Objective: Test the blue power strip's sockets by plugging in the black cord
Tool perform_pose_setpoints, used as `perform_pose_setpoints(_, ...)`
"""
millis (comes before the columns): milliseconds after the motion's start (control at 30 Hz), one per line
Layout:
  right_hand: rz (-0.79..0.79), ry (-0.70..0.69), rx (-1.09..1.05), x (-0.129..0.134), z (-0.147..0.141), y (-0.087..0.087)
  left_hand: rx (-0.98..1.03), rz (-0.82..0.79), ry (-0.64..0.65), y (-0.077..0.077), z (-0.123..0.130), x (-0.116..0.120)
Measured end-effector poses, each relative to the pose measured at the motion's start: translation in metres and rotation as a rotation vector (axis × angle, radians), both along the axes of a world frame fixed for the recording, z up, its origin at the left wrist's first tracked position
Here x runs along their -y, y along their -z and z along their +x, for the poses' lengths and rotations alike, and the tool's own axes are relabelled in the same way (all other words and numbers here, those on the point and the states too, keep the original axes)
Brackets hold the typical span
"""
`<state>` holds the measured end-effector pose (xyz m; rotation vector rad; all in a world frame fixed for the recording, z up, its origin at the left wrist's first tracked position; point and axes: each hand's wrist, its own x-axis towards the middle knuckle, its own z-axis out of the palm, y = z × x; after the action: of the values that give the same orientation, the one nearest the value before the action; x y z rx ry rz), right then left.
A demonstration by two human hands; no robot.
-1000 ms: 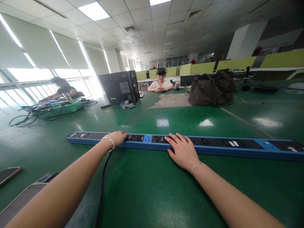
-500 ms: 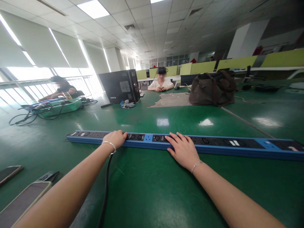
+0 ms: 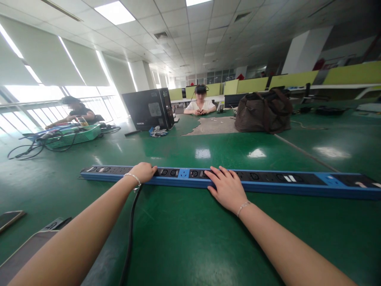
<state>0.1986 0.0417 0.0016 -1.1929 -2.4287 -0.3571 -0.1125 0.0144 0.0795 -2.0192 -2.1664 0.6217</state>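
A long blue and black power strip (image 3: 268, 183) lies across the green table, its sockets facing up. My left hand (image 3: 144, 172) is closed on the strip left of the blue middle socket, and what its fingers grip is mostly hidden. A black cable (image 3: 131, 230) runs from beside that hand down to the lower edge of the view. My right hand (image 3: 226, 186) rests on the strip right of the middle socket, with its fingers spread and palm down.
Behind the strip stand a black computer case (image 3: 145, 109), blue and white gloves (image 3: 158, 131) and a brown bag (image 3: 262, 111). A green basket (image 3: 74, 135) with cables is at left, phones (image 3: 10, 218) at lower left. Two people sit across the table.
The whole view has shifted slightly, so the strip and hands appear a little further left. Both hands keep their places on the strip.
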Motion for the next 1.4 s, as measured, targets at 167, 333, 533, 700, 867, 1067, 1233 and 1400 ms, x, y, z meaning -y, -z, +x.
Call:
perform_pose_setpoints(167, -0.007, 0.001, 0.0, 0.001, 0.0, -0.001, 0.015, 0.0, -0.008, -0.002, 0.0, 0.0)
perform_pose_setpoints(333, -0.011, 0.004, -0.001, 0.002, 0.0, -0.001, 0.037, 0.01, -0.029, -0.002, -0.002, -0.002)
perform_pose_setpoints(533, -0.015, 0.001, 0.006, 0.001, 0.0, -0.001, 0.01, -0.012, -0.017, -0.002, -0.003, -0.002)
perform_pose_setpoints(700, -0.02, 0.0, -0.003, 0.001, 0.0, -0.001, -0.002, -0.033, -0.008, -0.003, -0.004, -0.004)
perform_pose_setpoints(867, -0.027, 0.005, -0.003, 0.002, 0.0, -0.001, 0.009, -0.031, -0.018, -0.001, -0.008, -0.006)
perform_pose_setpoints(1067, -0.023, 0.013, -0.003, 0.003, -0.001, -0.001, 0.015, 0.012, -0.012, 0.006, -0.005, 0.003)
perform_pose_setpoints(1233, -0.024, 0.005, 0.002, 0.002, -0.001, 0.0, 0.06, 0.016, -0.034, 0.001, -0.005, 0.0)
perform_pose_setpoints(1400, -0.025, 0.009, 0.006, 0.002, 0.0, -0.001, 0.169, 0.045, -0.092, -0.024, -0.022, 0.002)
